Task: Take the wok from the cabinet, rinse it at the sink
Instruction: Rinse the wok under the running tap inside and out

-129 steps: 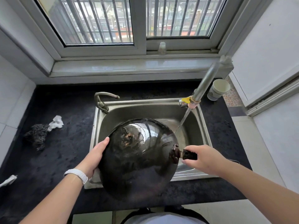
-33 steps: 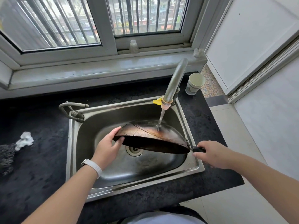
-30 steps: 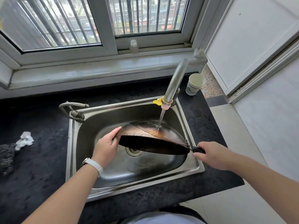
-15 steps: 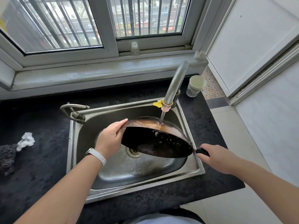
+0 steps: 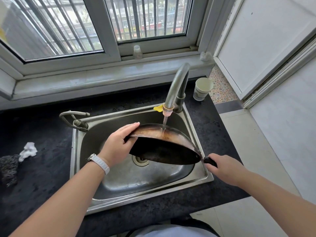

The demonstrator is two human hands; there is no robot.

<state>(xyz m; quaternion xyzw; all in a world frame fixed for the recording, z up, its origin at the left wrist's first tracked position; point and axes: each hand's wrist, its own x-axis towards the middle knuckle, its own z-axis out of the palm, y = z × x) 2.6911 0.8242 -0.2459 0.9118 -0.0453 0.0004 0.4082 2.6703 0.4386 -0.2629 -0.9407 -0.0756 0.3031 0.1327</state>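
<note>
Rinsing was in hand: the wok (image 5: 164, 151) was held tilted over the sink (image 5: 75, 151) at centre frame, with the faucet (image 5: 177, 84) stream striking its brown-stained upper face. The left hand (image 5: 118, 142) pinched the rim between thumb and fingers, and the right hand (image 5: 222, 166) was curled round the handle (image 5: 209, 161). In my judgement the next move calls for rotating the wok so water reaches the dark face. The counter (image 5: 42, 177) was black, a paper cup (image 5: 202, 89) stood right of the faucet, and a barred window (image 5: 145, 17) ran across the top of the frame.

Wok (image 5: 164, 151) dark metal, wet-glossy; sink (image 5: 142, 180) probably stainless.
</note>
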